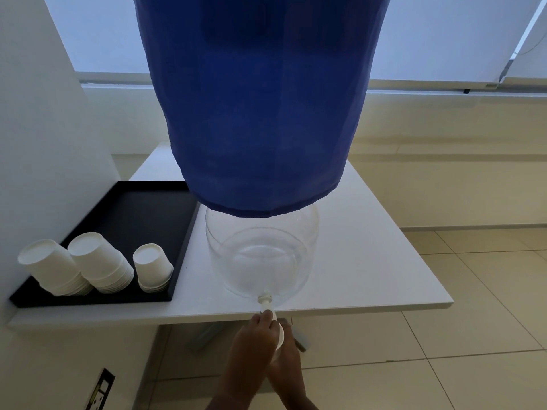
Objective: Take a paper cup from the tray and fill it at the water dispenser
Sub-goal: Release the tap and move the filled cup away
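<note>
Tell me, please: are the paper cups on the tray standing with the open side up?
No. The three stacks of paper cups stand upside down on the black tray, closed bottoms facing up.

The cover (260,99) ran off the top edge and hid the bottle's upper part. The hands (254,344) hid most of the cup (280,335); forearms were cropped below.

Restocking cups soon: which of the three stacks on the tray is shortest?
The rightmost stack, nearest the water dispenser; it holds visibly fewer cups than the other two.
</note>
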`<state>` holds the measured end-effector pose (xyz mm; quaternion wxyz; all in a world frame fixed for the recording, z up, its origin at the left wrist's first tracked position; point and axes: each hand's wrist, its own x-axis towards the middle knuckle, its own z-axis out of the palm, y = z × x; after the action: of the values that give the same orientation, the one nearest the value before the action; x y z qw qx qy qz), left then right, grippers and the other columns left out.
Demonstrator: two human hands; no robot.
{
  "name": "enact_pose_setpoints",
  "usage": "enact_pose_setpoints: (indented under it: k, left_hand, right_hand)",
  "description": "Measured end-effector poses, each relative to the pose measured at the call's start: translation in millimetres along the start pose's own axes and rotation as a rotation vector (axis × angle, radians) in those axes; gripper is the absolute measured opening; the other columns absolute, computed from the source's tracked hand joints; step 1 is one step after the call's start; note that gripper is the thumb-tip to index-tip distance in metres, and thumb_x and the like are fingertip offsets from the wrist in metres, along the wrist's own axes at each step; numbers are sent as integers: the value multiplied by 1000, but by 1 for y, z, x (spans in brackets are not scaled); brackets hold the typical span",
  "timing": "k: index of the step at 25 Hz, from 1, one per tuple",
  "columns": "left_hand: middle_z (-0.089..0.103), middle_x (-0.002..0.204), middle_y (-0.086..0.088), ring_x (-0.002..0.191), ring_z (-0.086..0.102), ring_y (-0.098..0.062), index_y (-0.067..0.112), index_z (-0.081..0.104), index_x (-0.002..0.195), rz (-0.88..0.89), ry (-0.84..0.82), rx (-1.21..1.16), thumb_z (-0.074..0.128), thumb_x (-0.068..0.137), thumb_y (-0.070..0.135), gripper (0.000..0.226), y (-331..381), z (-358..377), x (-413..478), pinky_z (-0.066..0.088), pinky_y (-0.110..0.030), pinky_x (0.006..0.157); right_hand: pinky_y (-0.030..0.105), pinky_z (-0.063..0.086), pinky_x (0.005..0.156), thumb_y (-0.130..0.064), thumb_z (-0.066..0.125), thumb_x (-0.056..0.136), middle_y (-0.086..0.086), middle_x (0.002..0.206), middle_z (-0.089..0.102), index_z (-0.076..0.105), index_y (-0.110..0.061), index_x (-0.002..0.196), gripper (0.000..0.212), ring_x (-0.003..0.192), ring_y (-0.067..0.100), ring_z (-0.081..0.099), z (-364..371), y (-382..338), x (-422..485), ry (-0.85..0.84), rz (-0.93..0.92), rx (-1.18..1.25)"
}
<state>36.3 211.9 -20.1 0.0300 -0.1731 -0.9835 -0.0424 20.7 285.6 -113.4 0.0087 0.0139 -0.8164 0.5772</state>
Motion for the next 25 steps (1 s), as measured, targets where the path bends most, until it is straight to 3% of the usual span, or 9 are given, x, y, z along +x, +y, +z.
enact_pose_setpoints:
  k: [2, 4, 5, 8, 10, 12, 18, 23, 25]
  left_hand:
    - [75, 97, -4, 79, 73, -13, 10, 75, 92, -78, -110, -116, 95, 41, 31, 58, 1, -2, -1, 59, -13, 66]
    - [50, 138, -5, 119, 55, -14, 10, 49, 130, -166, -2, -139, 62, 88, 29, 48, -1, 10, 1, 48, -20, 99]
    - [46, 141, -4, 122, 51, -13, 11, 45, 132, -205, 59, -168, 52, 94, 29, 43, 2, 9, 0, 45, -19, 102]
    - [73, 89, -12, 71, 71, -16, 3, 71, 83, -209, 78, -230, 87, 63, 15, 28, 10, 3, -1, 58, -17, 57]
    - [70, 58, -9, 46, 65, -17, 4, 70, 57, -174, 167, -216, 96, 36, 6, 33, 17, 2, 0, 51, -18, 37]
    - [69, 55, -9, 46, 65, -18, 5, 71, 56, -203, 215, -171, 95, 33, 4, 34, 25, 1, 7, 52, -21, 38]
    - [72, 61, -5, 55, 71, -17, 6, 74, 67, -163, 245, -170, 95, 29, 7, 44, 50, 7, 33, 58, -20, 45]
    - [80, 81, -11, 77, 77, -24, 3, 78, 76, -156, 198, -77, 96, 20, 10, 60, 63, 10, 66, 60, -30, 51]
    - [77, 98, -18, 90, 74, -28, 0, 74, 94, -183, 159, -139, 96, 34, 8, 65, 63, 18, 73, 62, -29, 65]
  right_hand:
    - [18, 49, 79, -19, 78, 69, 3, 104, 61, 46, -17, 111, 53, 94, 15, 60, -7, 3, -7, -18, 49, 46]
    - [15, 47, 78, -15, 82, 63, 2, 105, 60, 45, -25, 106, 58, 96, 17, 59, -18, 6, -16, -19, 88, 82]
    - [10, 45, 75, -14, 83, 60, 2, 104, 61, 45, -28, 102, 59, 96, 18, 59, -25, 8, -20, -9, 98, 88]
    - [22, 49, 81, -20, 75, 49, 3, 103, 64, 49, -32, 98, 57, 96, 22, 61, -51, 12, -31, 62, 113, 108]
    - [34, 50, 81, -13, 77, 48, 4, 102, 65, 51, -30, 98, 60, 94, 24, 61, -73, 14, -34, 106, 103, 123]
    - [30, 49, 75, -4, 80, 48, 4, 100, 64, 50, -32, 96, 62, 92, 24, 61, -96, 11, -34, 149, 67, 142]
    - [41, 51, 82, -23, 77, 51, 3, 106, 56, 45, -32, 105, 63, 99, 20, 55, -150, -10, 3, 267, -24, 185]
    - [39, 51, 82, -36, 76, 54, 1, 108, 54, 41, -26, 110, 67, 100, 20, 54, -162, -18, 53, 298, -27, 84]
    - [37, 51, 81, -38, 75, 53, 1, 108, 55, 41, -25, 110, 68, 99, 20, 54, -158, -15, 64, 289, -13, 51]
